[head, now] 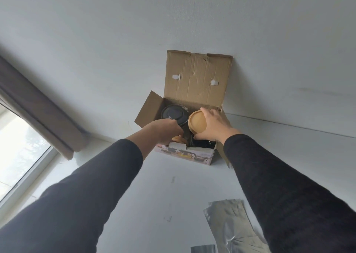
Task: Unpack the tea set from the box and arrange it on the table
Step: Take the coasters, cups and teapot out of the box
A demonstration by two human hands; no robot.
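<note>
An open cardboard box (195, 75) stands on the white table against the wall, its lid flap upright. Inside at the back left lies a dark round piece with a clear cover (174, 114). My right hand (213, 124) grips a round wooden coaster (197, 123), held on edge above the box. Under it sits a black cup (202, 143). My left hand (165, 131) reaches into the front left of the box with fingers curled down; what they touch is hidden. White packing pieces (176, 146) lie at the box's front edge.
Silvery plastic bags (233, 227) lie on the table (173, 195) at the near right. A window (17, 148) and a grey curtain (38, 108) are at the left. The wall rises right behind the box.
</note>
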